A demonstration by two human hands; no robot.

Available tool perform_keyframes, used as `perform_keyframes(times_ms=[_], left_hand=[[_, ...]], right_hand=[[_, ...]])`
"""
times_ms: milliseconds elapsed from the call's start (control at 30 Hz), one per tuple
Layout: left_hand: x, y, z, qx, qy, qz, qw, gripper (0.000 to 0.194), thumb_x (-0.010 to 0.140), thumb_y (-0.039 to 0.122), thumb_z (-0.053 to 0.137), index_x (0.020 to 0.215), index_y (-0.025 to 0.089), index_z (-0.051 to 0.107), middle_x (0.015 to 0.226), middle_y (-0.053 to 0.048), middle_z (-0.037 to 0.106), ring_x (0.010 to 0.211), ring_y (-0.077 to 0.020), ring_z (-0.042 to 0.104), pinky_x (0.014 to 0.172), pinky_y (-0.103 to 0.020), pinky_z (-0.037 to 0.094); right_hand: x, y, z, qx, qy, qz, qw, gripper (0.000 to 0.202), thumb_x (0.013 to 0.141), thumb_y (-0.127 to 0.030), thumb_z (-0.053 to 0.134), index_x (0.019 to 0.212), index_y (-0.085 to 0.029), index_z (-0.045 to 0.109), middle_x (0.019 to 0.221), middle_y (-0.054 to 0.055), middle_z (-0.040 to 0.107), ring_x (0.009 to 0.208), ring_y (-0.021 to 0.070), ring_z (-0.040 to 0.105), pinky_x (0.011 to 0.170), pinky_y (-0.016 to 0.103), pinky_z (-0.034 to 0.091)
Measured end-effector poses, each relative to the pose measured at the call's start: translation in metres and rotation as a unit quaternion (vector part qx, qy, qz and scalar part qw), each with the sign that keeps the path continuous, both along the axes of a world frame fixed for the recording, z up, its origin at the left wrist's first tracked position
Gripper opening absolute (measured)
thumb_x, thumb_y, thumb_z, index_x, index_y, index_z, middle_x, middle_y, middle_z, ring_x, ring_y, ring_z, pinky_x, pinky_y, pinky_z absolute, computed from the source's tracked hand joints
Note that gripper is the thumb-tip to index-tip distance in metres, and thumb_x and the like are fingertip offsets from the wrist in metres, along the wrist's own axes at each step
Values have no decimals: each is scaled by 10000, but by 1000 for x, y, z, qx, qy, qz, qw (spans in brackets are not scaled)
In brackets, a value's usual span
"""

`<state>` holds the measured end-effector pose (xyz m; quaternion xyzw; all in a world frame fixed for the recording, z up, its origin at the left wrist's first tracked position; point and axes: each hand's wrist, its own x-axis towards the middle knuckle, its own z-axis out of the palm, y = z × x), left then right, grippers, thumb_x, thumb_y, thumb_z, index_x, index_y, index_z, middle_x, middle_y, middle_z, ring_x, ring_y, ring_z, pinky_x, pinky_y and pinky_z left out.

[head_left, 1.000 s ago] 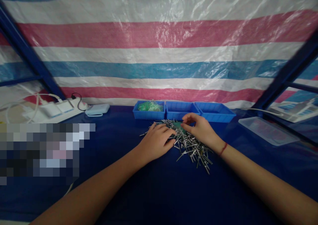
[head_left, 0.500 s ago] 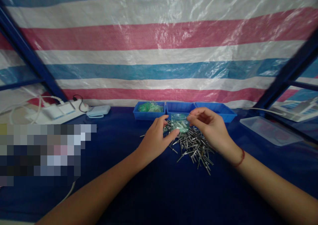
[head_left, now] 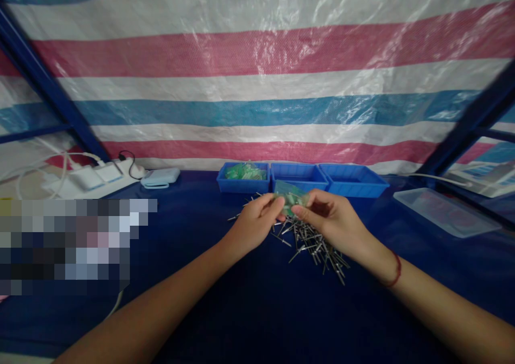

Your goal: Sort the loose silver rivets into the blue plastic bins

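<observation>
A small clear green-tinted plastic bag (head_left: pixel 290 192) with small pieces inside is held between both hands. My left hand (head_left: pixel 259 219) pinches its left side between thumb and fingers. My right hand (head_left: pixel 336 219) grips the right side, its thumb across the lower corner. Beneath and in front of the hands lies a loose pile of metal rivets (head_left: pixel 316 243) on the dark blue table (head_left: pixel 257 310). Just behind them, a blue bin (head_left: pixel 243 187) contains green-tinted bags.
Two more blue bins, a middle one (head_left: pixel 300 176) and a right one (head_left: pixel 356 182), stand in the same row. A clear plastic lid (head_left: pixel 444 211) lies at the right. A power strip (head_left: pixel 94 179) and a light blue device (head_left: pixel 161 177) are at the left.
My left hand has closed on the bag's left side, where its fingers were apart before. My right thumb has moved down over the bag, which is now tilted. The view has shifted slightly.
</observation>
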<state>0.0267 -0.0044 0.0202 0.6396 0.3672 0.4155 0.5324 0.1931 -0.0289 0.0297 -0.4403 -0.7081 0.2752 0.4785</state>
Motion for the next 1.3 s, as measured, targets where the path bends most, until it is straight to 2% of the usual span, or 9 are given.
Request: perform_keyframes(times_ms=[100, 167, 300, 467, 633, 800, 933, 1133, 1300], left_hand=[[1, 1, 1, -137, -56, -3, 989, 452, 889, 535, 355, 860, 133, 560, 771, -51, 616, 581, -105, 562, 505, -216, 406], [1, 1, 2, -206, -90, -63, 972, 567, 850, 637, 323, 848, 128, 574, 716, -52, 608, 544, -107, 549, 473, -216, 384], [-2, -3, 6, -196, -155, -125, 960, 437, 803, 559, 526, 796, 130, 605, 665, -25, 590, 550, -98, 547, 501, -217, 398], [-4, -6, 10, -143, -138, -81, 977, 185, 786, 260, 645, 928, 142, 641, 829, -40, 639, 708, -102, 587, 624, -218, 449], [-5, -4, 9, -93, -126, -63, 986, 204, 839, 253, 570, 1012, 155, 613, 926, -58, 651, 787, -119, 605, 665, -226, 472], [1, -7, 7, -12, -69, 31, 997, 187, 852, 278, 535, 979, 145, 569, 948, -65, 630, 864, -153, 596, 715, -262, 479], [5, -15, 7, 70, -35, 134, 988, 376, 833, 274, 538, 1178, 171, 431, 994, -70, 586, 819, -147, 579, 646, -249, 469], [1, -21, 5, 226, 59, 104, 967, 239, 817, 150, 499, 1055, 171, 517, 908, -42, 623, 789, -141, 584, 657, -254, 466], [-2, -21, 3, 281, 127, 73, 948, 148, 806, 107, 498, 876, 177, 607, 850, -16, 658, 790, -146, 603, 772, -288, 476]], right_hand=[[8, -6, 7, 200, -149, -35, 968, 99, 838, -190, 533, 824, -205, 630, 798, 44, 659, 726, 163, 600, 652, 318, 481], [13, -10, 13, 307, -222, -19, 925, 190, 839, -131, 521, 943, -222, 651, 903, 59, 669, 831, 182, 600, 734, 347, 479], [18, -12, 19, 384, -273, -2, 882, 305, 810, -115, 571, 1067, -261, 645, 980, 59, 649, 940, 212, 567, 796, 384, 465], [12, -10, 18, 356, -242, -49, 902, 324, 823, -118, 524, 1034, -319, 667, 1015, 54, 587, 972, 228, 535, 812, 427, 445], [-1, -14, 16, 227, -179, -42, 957, 288, 854, -211, 520, 1121, -271, 608, 994, 52, 639, 939, 207, 581, 819, 397, 458], [-9, -9, 18, 212, -165, -62, 961, 185, 859, -215, 497, 947, -254, 655, 876, 32, 681, 830, 192, 622, 756, 357, 475], [-12, 22, 28, 220, -119, -151, 956, 147, 845, -238, 500, 864, -215, 644, 859, 47, 683, 783, 187, 622, 711, 339, 478], [-40, 96, 29, 170, -141, -143, 965, 160, 813, -202, 489, 861, -172, 639, 848, 66, 690, 751, 182, 619, 692, 323, 473], [-65, 121, 11, 130, -192, -107, 967, 121, 765, -224, 547, 788, -194, 662, 805, 62, 694, 823, 232, 611, 749, 381, 439]])
